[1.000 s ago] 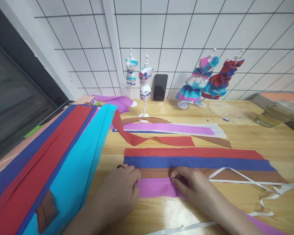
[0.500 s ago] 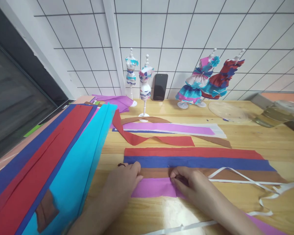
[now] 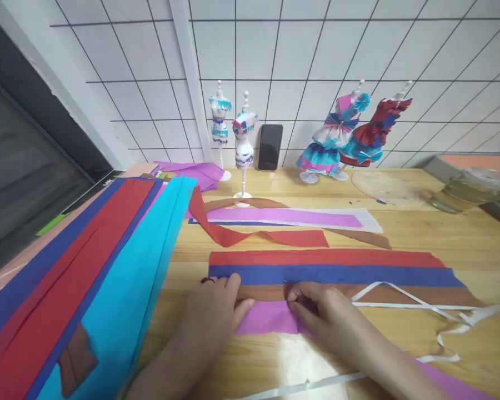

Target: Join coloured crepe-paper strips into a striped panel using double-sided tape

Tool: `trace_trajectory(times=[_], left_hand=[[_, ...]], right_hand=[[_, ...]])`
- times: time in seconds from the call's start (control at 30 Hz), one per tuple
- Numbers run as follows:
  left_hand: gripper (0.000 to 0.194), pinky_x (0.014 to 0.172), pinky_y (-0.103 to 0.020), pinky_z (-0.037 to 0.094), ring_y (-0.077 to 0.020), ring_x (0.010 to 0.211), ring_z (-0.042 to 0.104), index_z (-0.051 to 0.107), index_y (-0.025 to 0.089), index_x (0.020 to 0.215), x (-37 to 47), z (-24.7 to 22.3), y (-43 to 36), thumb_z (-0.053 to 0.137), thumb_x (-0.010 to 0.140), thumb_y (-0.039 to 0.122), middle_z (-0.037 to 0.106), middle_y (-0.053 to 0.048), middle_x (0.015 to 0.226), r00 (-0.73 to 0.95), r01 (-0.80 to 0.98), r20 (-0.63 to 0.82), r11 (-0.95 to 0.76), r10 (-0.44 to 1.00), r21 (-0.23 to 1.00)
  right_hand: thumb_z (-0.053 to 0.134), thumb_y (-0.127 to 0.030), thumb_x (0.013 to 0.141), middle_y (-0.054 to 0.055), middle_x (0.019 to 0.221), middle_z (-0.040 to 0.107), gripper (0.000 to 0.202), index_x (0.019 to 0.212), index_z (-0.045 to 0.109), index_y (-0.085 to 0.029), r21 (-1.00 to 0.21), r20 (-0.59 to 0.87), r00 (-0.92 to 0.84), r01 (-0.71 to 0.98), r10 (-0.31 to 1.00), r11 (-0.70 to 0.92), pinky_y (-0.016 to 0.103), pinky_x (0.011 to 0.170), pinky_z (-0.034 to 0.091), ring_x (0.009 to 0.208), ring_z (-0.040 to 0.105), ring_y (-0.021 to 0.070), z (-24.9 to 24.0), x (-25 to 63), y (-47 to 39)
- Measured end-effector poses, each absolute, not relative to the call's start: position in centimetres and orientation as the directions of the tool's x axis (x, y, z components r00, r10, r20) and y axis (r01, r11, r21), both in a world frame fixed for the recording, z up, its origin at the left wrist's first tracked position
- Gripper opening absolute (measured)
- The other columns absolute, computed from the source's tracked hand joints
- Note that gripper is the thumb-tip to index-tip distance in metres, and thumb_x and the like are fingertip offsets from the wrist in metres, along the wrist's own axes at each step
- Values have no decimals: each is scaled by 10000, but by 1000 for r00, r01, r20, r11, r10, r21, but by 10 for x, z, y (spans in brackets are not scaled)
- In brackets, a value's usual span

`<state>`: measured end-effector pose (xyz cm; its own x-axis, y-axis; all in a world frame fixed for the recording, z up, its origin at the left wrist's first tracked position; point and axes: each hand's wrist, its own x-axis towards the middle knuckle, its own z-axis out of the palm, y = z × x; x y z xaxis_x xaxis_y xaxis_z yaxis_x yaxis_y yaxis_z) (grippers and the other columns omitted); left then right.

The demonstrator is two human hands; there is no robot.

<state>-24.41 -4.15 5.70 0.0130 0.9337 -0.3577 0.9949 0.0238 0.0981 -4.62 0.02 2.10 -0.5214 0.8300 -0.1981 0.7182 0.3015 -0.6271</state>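
Observation:
A short purple strip (image 3: pixel 269 318) of thin crepe-like material lies along the front edge of a brown strip (image 3: pixel 258 293). My left hand (image 3: pixel 216 303) rests on the left ends of the strips, fingers curled down and thumb against the purple strip's upper edge. Its fingertips are partly hidden. With thumb and forefinger, my right hand (image 3: pixel 323 308) pinches the same edge farther right. Behind the brown strip lie a blue strip (image 3: pixel 329 274) and a red strip (image 3: pixel 325 258), layered with edges overlapping. A narrow white ribbon (image 3: pixel 391 305) runs to the right of my right hand.
Long turquoise sheets (image 3: pixel 150 266) and red sheets (image 3: pixel 87 244) are stacked at left. Farther back lie a curled red strip (image 3: pixel 291 239) and a lilac strip (image 3: pixel 283 215). Small dress forms (image 3: pixel 244 150), a phone (image 3: pixel 270 147) and a glass container (image 3: pixel 462 191) stand near the wall.
My left thumb has slid right along the purple strip's upper edge, away from the forefinger. My right hand keeps its pinch. The whole view has shifted slightly.

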Motion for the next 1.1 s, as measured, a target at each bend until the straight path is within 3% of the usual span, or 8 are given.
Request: trace_trajectory(times=[0.4, 1.1], left_hand=[[241, 622, -378, 433, -283, 767, 590, 519, 177, 866, -248, 52, -46, 390, 839, 380, 627, -81, 784, 26, 991, -291, 14, 956, 134], [272, 638, -356, 415, -260, 766, 580, 512, 187, 862, -248, 48, -45, 370, 840, 418, 626, -75, 798, 17, 991, -302, 24, 953, 129]], right_hand=[[424, -210, 793, -29, 631, 597, 149, 715, 550, -221, -641, -212, -519, 714, 828, 283, 225, 558, 325, 595, 514, 125, 22, -45, 2], [456, -255, 780, -26, 618, 577, 96, 761, 542, -218, -665, -200, -467, 711, 862, 231, 220, 526, 320, 565, 494, 122, 19, -48, 1]])
